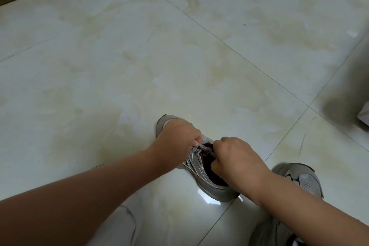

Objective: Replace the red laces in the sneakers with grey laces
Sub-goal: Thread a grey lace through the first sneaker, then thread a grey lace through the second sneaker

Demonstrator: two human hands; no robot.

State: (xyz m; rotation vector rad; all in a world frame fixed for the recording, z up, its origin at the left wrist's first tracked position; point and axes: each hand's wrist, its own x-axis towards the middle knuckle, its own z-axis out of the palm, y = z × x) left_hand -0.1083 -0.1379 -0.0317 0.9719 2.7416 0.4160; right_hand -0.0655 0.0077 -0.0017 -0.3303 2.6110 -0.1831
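Lace (pixel 201 148) pinched between both hands' fingers (pixel 196 142).

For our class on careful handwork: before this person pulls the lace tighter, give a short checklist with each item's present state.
1. Left hand grips the grey lace: ok.
2. Right hand grips the lace at the shoe's opening: ok.
3. Shoe sits flat on the floor: ok.
4. No red lace left in this shoe: cannot tell, hands cover the eyelets.
5. Lace ends even: cannot tell.
6. Second shoe laced: cannot tell.
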